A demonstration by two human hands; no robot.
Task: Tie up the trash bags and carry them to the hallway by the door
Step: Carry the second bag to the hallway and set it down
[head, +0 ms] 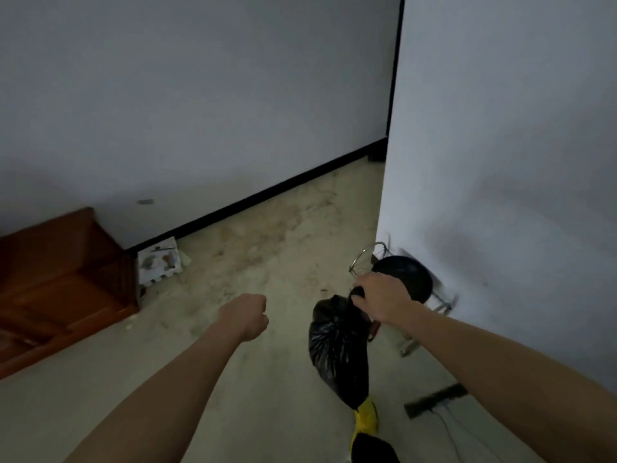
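A full black trash bag [337, 349] hangs in the air at centre right. My right hand [384, 295] grips its gathered neck from above. My left hand [248, 314] is stretched out to the left of the bag, apart from it, with its fingers curled into a fist that holds nothing. The bag's lower end hangs just above a yellow shoe [365, 417] at the bottom of the view.
A black round stool with a metal frame [409, 282] stands against the white wall corner on the right. A brown wooden cabinet [63, 282] and a small white box [160, 260] sit at the left wall. A dark power strip [435, 401] with cables lies on the floor.
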